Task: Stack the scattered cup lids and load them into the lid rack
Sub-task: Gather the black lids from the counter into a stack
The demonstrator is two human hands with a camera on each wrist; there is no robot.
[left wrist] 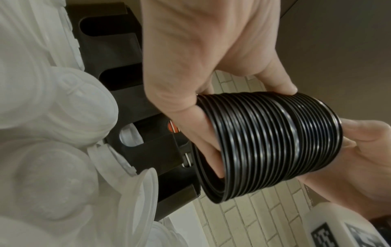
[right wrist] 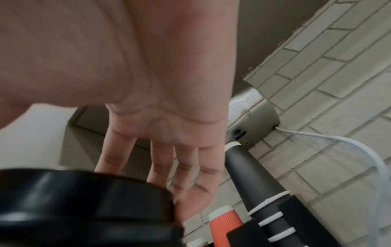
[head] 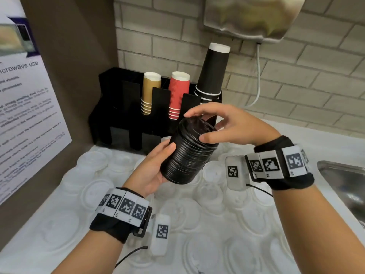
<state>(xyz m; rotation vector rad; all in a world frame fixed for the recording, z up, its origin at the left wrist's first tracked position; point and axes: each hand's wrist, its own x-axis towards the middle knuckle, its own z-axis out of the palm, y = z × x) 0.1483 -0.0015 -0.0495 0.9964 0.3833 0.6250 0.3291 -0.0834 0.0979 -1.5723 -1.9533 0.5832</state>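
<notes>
A tall stack of black cup lids is tilted in the air in front of the black rack. My left hand grips its lower end from the left, thumb on the ribbed side. Over the upper end arches my right hand, fingers on the top lid and thumb pressing the side. The left wrist view shows the black lid stack held between my left hand and right hand. The right wrist view shows the top black lid under my right fingers. Several white lids lie scattered on the counter.
The rack's upper slots hold tan cups, red cups and tall black cups. A steel sink is at the right. A panel with a poster walls the left. A dispenser hangs on the brick wall.
</notes>
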